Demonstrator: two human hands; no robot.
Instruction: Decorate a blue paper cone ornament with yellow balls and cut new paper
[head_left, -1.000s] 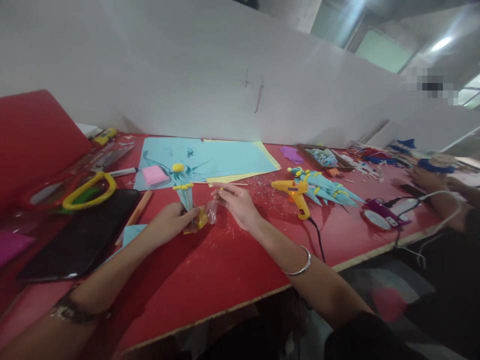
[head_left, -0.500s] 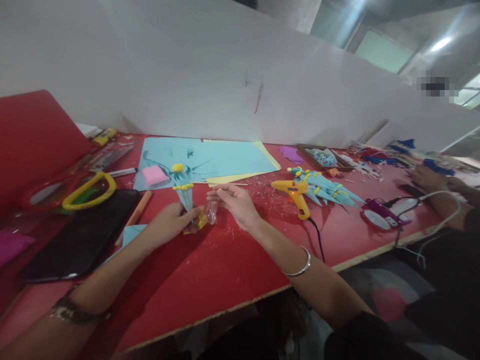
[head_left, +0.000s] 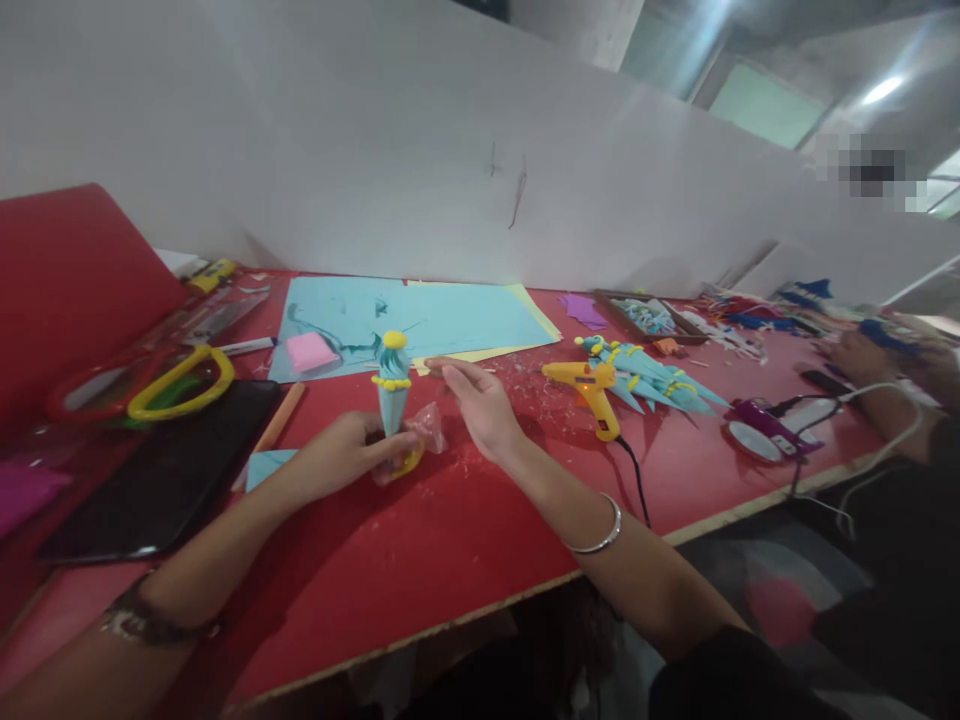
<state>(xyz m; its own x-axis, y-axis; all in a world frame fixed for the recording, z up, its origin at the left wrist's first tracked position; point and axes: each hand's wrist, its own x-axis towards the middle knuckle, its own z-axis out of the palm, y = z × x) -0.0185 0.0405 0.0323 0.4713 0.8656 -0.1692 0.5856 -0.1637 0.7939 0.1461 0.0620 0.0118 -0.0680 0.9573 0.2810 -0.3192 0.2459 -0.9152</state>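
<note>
My left hand is closed around the lower part of a small light-blue paper cone, which stands upright with a yellow beaded rim, a blue swirl and a yellow top. A clear plastic packet with something yellow inside lies by the same fingers. To the right, my right hand hovers over the red table with its fingertips close together; whatever they hold, if anything, is too small to name. Beyond it, a yellow glue gun rests beside a pile of similar blue cones.
Blue sheets lie against the wall, with a pink pad on them. At left are a dark tablet and a yellow-handled tool. A tray, a purple device and a person's hands are at right.
The cone has moved right and now stands more upright in my left hand. My right hand has shifted slightly, and its fingers are closer together.
</note>
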